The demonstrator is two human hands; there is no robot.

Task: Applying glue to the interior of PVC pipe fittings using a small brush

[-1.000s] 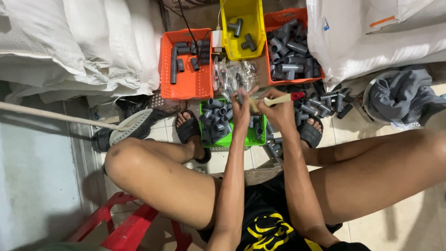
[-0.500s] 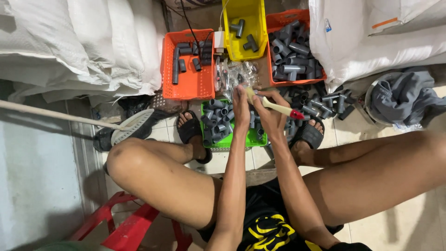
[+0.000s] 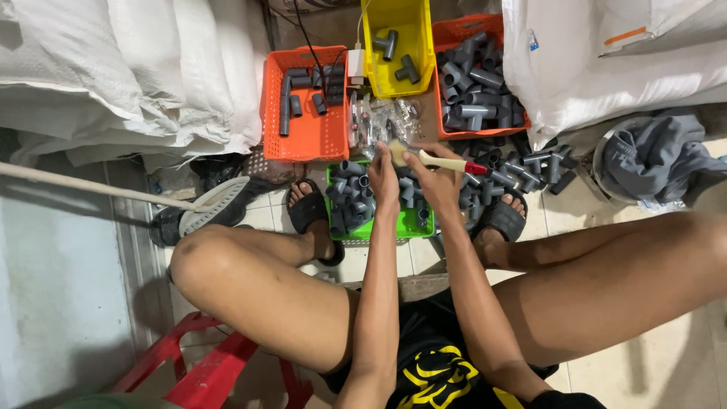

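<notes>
My right hand (image 3: 430,176) grips a small brush (image 3: 443,161) with a pale wooden handle and a red end, held almost level. Its bristles meet the fingertips of my left hand (image 3: 383,176). Those fingers are curled together, and whatever they pinch is hidden from view. Both hands hover over a green basket (image 3: 342,236) of short grey pipe fittings (image 3: 350,189) that stands between my sandalled feet.
Beyond the hands stand an orange basket (image 3: 303,140), a yellow bin (image 3: 376,79) and a second orange basket (image 3: 452,34), all with grey fittings. Loose fittings (image 3: 526,168) lie on the floor. White sacks (image 3: 113,68) flank both sides. A red stool (image 3: 204,363) is under me.
The brush has swung so that its bristles now touch my left fingertips and its red end points right. Both hands stay above the green basket.
</notes>
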